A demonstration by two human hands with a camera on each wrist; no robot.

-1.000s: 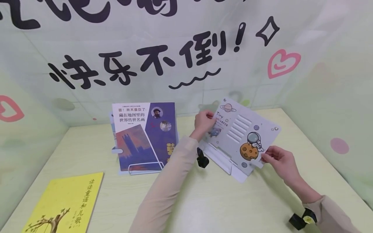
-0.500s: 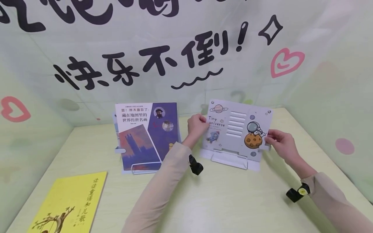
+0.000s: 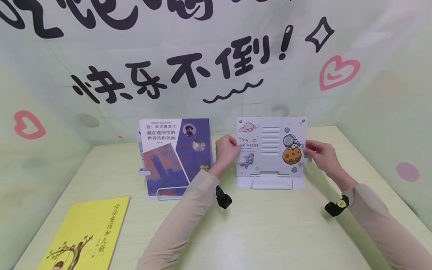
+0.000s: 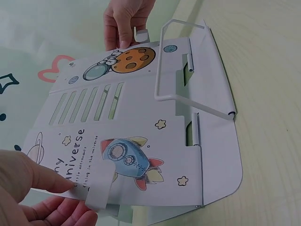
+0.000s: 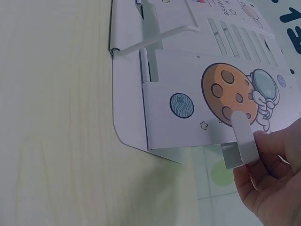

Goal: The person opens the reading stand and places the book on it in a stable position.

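A white book stand (image 3: 270, 161) printed with an astronaut and a rocket stands tilted back on the table, facing me squarely. Its wire page holder (image 4: 162, 61) is folded at the foot. My left hand (image 3: 227, 152) pinches the left edge, thumb on the front beside the white side clip (image 4: 99, 186) and fingers behind. At the right edge my right hand (image 3: 322, 155) pinches the panel close to the other side clip (image 5: 244, 139). To the left, a purple and white book (image 3: 172, 153) rests upright on a second stand (image 3: 144, 172).
A yellow book (image 3: 84, 232) lies flat at the front left of the table (image 3: 263, 228). Behind, a wall sheet (image 3: 111, 45) carries black lettering and pink hearts. Side walls close off the table left and right. My left forearm passes in front of the purple book's lower corner.
Both hands have turned the printed book stand from a slanted position to square with the back wall, and shifted it left and slightly back. The purple book and yellow book stay put.
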